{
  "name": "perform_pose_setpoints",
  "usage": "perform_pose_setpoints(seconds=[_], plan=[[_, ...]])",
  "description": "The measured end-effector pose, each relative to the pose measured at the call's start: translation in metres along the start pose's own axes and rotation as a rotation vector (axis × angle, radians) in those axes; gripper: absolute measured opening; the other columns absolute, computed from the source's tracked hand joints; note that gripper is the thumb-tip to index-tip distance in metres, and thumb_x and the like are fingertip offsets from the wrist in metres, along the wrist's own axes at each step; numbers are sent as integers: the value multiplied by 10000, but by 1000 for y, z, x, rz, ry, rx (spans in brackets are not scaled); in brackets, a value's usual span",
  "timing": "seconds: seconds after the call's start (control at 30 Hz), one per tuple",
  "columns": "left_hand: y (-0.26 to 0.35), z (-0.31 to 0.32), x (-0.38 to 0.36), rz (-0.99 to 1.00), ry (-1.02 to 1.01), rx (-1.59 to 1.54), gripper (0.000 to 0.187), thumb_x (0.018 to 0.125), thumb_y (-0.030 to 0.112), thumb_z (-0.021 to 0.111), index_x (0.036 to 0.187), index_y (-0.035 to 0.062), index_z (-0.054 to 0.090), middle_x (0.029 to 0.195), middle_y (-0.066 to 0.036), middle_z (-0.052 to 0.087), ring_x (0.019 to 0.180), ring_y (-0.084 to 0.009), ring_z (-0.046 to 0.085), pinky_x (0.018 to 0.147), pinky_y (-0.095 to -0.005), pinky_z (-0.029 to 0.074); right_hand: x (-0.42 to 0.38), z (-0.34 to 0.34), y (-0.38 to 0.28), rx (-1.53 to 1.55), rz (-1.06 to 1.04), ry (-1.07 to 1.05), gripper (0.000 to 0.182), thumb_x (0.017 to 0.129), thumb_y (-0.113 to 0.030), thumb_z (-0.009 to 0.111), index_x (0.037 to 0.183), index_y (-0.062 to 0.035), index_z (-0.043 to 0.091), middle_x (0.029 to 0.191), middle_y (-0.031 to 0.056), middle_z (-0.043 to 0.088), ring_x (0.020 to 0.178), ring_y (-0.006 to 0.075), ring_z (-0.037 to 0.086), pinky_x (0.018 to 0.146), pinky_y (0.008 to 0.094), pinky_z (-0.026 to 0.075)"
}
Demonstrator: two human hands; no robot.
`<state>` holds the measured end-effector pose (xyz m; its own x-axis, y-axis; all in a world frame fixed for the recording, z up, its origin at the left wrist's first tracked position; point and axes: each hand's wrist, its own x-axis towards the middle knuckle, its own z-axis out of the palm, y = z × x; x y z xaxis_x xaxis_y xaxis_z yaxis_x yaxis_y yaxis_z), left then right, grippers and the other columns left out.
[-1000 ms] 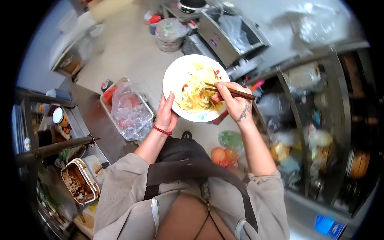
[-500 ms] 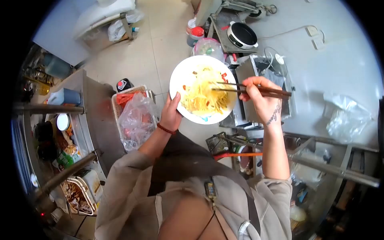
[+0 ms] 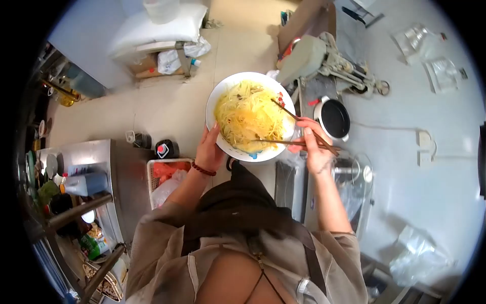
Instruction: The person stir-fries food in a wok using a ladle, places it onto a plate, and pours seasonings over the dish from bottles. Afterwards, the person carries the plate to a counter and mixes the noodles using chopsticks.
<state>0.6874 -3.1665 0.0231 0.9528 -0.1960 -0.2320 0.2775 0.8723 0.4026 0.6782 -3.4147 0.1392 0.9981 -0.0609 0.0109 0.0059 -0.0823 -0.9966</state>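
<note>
My left hand (image 3: 209,152) grips a white plate (image 3: 268,80) by its lower left rim, with the thumb over the edge and the other fingers mostly hidden under it. Pale yellow shreds (image 3: 248,119), like shredded potato, fill the plate, and small red chili pieces (image 3: 281,100) sit near the right rim. In my right hand (image 3: 316,154) is a pair of dark chopsticks (image 3: 324,143), spread wide apart. One tip lies by the chili pieces, the other over the lower part of the shreds.
A round black-and-white pan (image 3: 335,119) and a grey machine (image 3: 309,58) stand to the right. At the left is a steel counter (image 3: 129,172) with shelves of bottles. A basket (image 3: 154,187) with plastic bags and a dark bottle with a red cap (image 3: 166,149) are near my left arm.
The chopsticks have gone from close together to spread apart, and the shreds now lie wider across the plate. The view has shifted forward over the floor, with the plate still in my left hand.
</note>
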Motion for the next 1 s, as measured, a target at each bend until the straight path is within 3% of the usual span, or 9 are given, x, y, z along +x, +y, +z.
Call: perform_pose_setpoints(seconds=[0.13,0.3,0.47,0.53,0.57,0.7,0.83,0.93,1.0], plan=[[32,29,88,86,94,196,436,965,189,478,1370,127,328,1268,-55,487,1156,-198,489,928,-379,449,120,27,28,111,-63,90,300,966,-224,476,1035,51,575,812,153,661,611,207,649,533,287,556],[75,54,204,142,128,124,459,970,198,467,1396,144,306,1285,-43,475,1163,-188,485,920,-372,450,279,21,2,231,-66,27,326,960,-237,497,971,84,557,873,197,638,767,255,664,590,346,592],[116,62,334,190,152,36,491,971,213,469,1420,149,279,1305,-32,459,1163,-194,486,913,-378,455,448,33,-40,137,-128,-121,278,959,-186,493,958,82,566,833,184,631,731,250,659,586,356,592],[131,50,388,183,158,49,499,970,222,473,1423,153,276,1308,-31,458,1164,-199,489,908,-380,461,509,74,-24,184,-175,-8,270,953,-183,507,943,80,568,832,184,630,730,250,658,595,351,593],[140,49,415,181,155,137,506,975,236,431,1423,97,241,1378,-121,376,1253,-290,397,1015,-457,378,539,85,-15,191,-63,-72,256,947,-180,521,943,71,572,850,177,632,749,249,658,603,353,594],[181,68,521,104,157,123,501,972,255,444,1408,96,254,1364,-134,383,1213,-323,434,940,-497,445,644,88,-16,44,-17,-155,267,955,-197,503,971,56,584,878,158,643,750,236,660,588,339,592],[215,77,626,92,126,254,487,977,307,429,1351,13,320,1313,-163,441,1219,-284,438,970,-428,435,727,42,-34,32,143,-162,315,963,-250,482,1024,38,594,938,143,627,640,191,624,581,292,587],[231,82,717,-23,68,-56,492,962,222,482,1408,149,288,1316,-51,452,1194,-234,463,942,-437,438,784,59,17,67,1,57,279,965,-185,474,1017,62,593,919,161,608,713,218,639,612,328,600],[222,75,767,73,-21,178,485,962,209,482,1403,133,295,1318,-57,452,1200,-229,455,979,-420,409,820,61,46,146,-104,127,274,961,-173,482,993,83,574,919,163,613,814,246,652,621,350,602]])
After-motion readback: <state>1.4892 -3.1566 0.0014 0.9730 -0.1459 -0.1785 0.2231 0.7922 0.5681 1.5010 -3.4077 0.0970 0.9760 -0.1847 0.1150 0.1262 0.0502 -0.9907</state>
